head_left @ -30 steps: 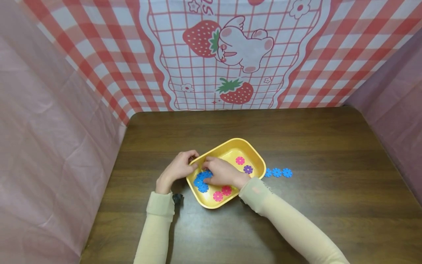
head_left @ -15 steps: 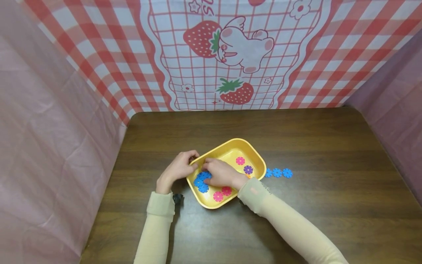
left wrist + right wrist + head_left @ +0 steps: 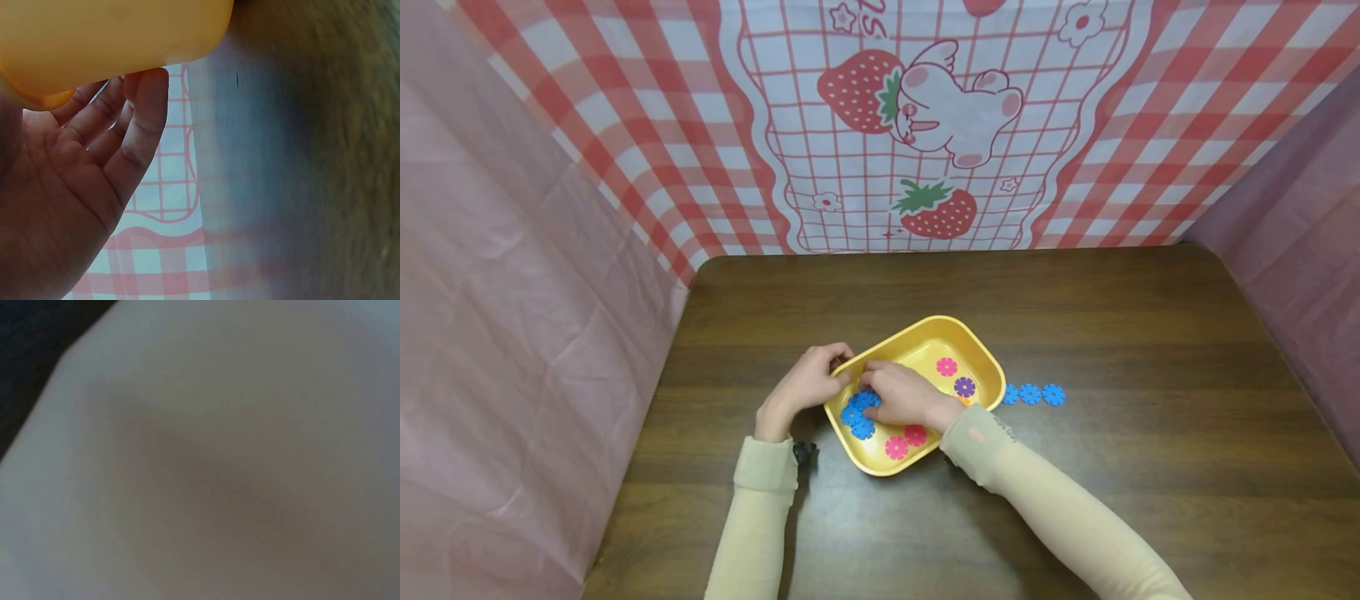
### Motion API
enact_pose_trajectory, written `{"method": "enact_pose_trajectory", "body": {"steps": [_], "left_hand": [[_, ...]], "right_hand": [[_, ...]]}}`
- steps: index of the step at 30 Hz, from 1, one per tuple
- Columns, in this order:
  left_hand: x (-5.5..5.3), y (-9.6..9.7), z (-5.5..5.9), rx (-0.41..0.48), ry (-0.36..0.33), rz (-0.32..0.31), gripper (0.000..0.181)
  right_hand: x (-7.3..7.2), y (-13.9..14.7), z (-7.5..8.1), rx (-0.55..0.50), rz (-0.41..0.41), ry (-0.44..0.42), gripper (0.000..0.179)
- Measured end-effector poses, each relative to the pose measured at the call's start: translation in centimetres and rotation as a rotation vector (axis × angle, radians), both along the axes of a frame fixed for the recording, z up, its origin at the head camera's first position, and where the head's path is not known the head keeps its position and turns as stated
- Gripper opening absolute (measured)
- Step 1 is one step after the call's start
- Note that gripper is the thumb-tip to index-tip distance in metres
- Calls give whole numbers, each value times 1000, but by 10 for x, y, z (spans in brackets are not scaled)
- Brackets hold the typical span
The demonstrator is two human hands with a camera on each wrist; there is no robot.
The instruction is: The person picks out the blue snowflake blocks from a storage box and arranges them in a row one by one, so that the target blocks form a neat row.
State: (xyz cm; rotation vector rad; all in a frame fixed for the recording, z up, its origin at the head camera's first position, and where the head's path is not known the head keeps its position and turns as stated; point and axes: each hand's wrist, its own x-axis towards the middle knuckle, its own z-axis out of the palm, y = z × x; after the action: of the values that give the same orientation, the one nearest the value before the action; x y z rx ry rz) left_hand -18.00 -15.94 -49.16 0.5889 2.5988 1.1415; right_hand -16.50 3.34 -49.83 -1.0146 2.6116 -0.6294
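Observation:
A yellow plastic basin (image 3: pixel 917 329) stands at an angle on the table. My left hand (image 3: pixel 805 385) grips its left end, thumb over the rim and fingers against the outer wall, as the left wrist view shows from below. Inside, my right hand (image 3: pixel 906 396) reaches down with bent fingers to a cluster of blue interlocking snowflake discs (image 3: pixel 859 415). Some blue shows between thumb and forefinger, but whether a disc is pinched is hidden. Pink discs (image 3: pixel 897 448) lie nearer the front wall. The right wrist view is only a pale blur.
Further right in the basin are another pink disc (image 3: pixel 947 367), a purple disc (image 3: pixel 965 387) and a partly covered orange piece (image 3: pixel 965 402). Blue discs (image 3: pixel 1031 394) lie in a row on the wooden table (image 3: pixel 1120 483), just right of the basin. A checked cloth (image 3: pixel 880 208) hangs behind.
Between the first and second frames my right hand and forearm shift very slightly. The left hand, basin and discs stay where they were.

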Motion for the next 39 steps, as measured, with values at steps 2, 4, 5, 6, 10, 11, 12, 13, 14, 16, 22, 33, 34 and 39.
{"method": "enact_pose_trajectory", "body": {"steps": [2,4,5,6,10,11,12,13,14,16,22,33,34,39], "left_hand": [[0,0,0,1,-4,1,12],[0,0,0,2,-7,2,12],[0,0,0,2,-7,2,12],[0,0,0,4,-5,0,12],[0,0,0,6,-2,-1,13],[0,0,0,6,-3,-1,13],[0,0,1,6,-4,-1,13],[0,0,0,5,-8,1,13],[0,0,1,4,-11,3,13],[1,0,1,1,-19,6,13],[1,1,1,-6,-32,13,13],[0,0,0,-5,-12,9,12],[0,0,0,-6,-12,10,12],[1,0,0,-11,-1,11,12]], "right_hand": [[0,1,0,3,-11,-13,33],[0,2,1,6,-23,-24,33],[0,2,1,7,-26,-24,34],[0,3,2,8,-29,-23,34],[1,5,3,14,-28,-12,34],[1,6,3,13,-27,-9,34],[1,6,4,10,-27,-9,34],[2,7,4,8,-27,-8,34],[2,7,5,7,-27,-9,34],[2,9,6,9,-33,-18,34],[2,15,9,7,-64,-45,36],[2,29,9,-60,-85,-15,32],[2,31,9,-66,-84,-14,32],[3,38,10,-82,-86,10,31]]}}
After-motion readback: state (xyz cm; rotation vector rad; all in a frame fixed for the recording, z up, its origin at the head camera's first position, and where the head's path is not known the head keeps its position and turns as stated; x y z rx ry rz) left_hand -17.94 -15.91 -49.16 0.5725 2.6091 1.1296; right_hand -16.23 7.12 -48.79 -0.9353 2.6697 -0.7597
